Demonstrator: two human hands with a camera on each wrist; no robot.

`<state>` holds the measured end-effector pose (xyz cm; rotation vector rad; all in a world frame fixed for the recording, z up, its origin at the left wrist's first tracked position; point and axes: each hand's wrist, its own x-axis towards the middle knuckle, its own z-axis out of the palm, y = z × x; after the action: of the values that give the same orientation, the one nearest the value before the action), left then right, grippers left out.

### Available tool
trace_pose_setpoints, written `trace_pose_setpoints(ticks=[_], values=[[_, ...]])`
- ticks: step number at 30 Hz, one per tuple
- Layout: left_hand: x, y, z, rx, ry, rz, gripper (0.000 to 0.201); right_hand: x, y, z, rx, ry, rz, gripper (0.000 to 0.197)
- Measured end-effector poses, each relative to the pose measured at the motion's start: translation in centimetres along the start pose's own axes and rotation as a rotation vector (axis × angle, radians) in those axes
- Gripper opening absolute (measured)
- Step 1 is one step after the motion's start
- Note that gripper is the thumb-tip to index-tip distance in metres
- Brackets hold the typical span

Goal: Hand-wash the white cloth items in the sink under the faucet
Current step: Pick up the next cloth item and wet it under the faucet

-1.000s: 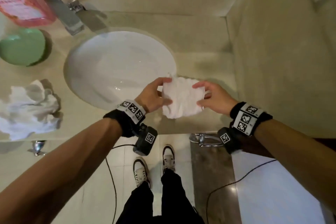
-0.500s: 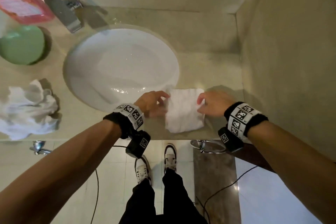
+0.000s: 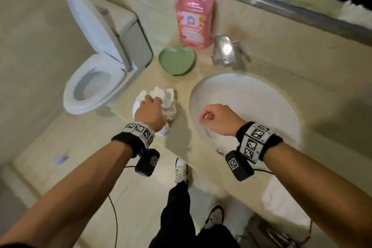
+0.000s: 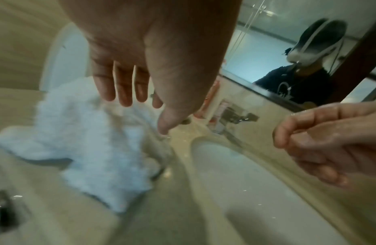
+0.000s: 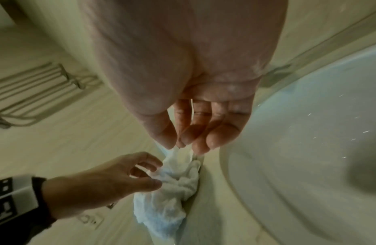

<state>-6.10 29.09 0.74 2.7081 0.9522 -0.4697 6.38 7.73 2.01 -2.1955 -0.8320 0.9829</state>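
One toilet [image 3: 96,62] stood left of the counter [image 3: 181,147], lid up, no part of the job. The single white sink [image 3: 261,96] was set into the counter, and nothing lay in its bowl. No water showed from its one chrome faucet [image 3: 224,50], so washing this piece looked not yet begun.

One pink pump bottle [image 3: 194,18] stood by the faucet, probably soap kept within reach. One green heart-shaped dish [image 3: 176,60] sat beside it, with nothing in it that I could see.

On the counter just left of the sink lay one crumpled white cloth [image 3: 168,99], bunched as if waiting its turn. How many pieces were in the heap I couldn't tell. A pale patch near the right forearm may have been another cloth, but it was too blurred to say.

Two hands were at work. The left hand [image 3: 150,113] was over the heap, fingers spread and bent, the thumb touching a fold, seemingly to gather it up. It had no firm grip that I could make out. The right hand [image 3: 217,119] hung above the sink's near edge, loosely curled and holding nothing, I'd guess ready to help carry.
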Motion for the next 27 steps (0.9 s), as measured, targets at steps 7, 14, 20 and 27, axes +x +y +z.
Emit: trace_pose_setpoints(ticks=[7, 14, 20, 27], values=[[4.7, -1.7, -0.4, 0.107, -0.078, 0.115, 0.030, 9.0, -2.7, 6.2, -0.013, -0.112, -0.004, 0.036], [6.8, -2.6, -2.2, 0.197, -0.123, 0.262, 0.052, 12.4, -3.9, 7.2, 0.008, -0.115, -0.084, 0.054], [7.9, -3.4, -2.5, -0.189, -0.085, 0.302, 0.025, 12.7, -4.5, 7.0, 0.114, -0.024, -0.086, 0.068], [8.4, -2.5, -5.1, -1.193, 0.004, 0.113, 0.024, 12.0, -6.9, 3.0, 0.182, -0.008, -0.014, 0.044]])
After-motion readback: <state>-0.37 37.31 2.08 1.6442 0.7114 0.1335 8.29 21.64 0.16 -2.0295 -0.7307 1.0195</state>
